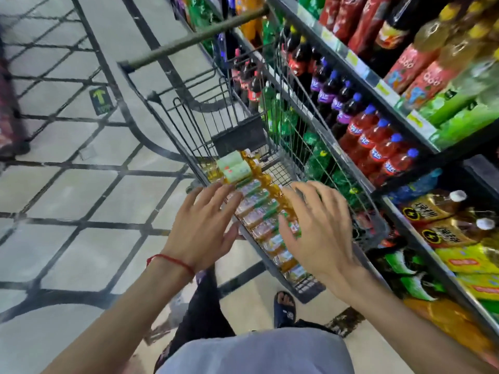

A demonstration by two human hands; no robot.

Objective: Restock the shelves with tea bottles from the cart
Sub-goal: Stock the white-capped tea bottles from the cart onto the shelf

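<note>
A wire shopping cart point(189, 122) stands in the aisle against the drinks shelves. Several amber tea bottles point(256, 209) with green and white labels lie side by side in its basket. My left hand point(205, 225) hovers over the near left side of the bottles, fingers spread and straight, holding nothing. My right hand point(316, 225) is spread over the right side of the row, fingertips at the bottles, gripping none. A red string circles my left wrist.
Shelves point(378, 87) on the right are packed with cola, purple, red and green soft drinks, plus yellow and green bottles lower down. The cart handle point(194, 39) points away from me. Tiled floor point(81, 184) lies to the left. My foot in a dark sandal point(285, 306) stands by the cart.
</note>
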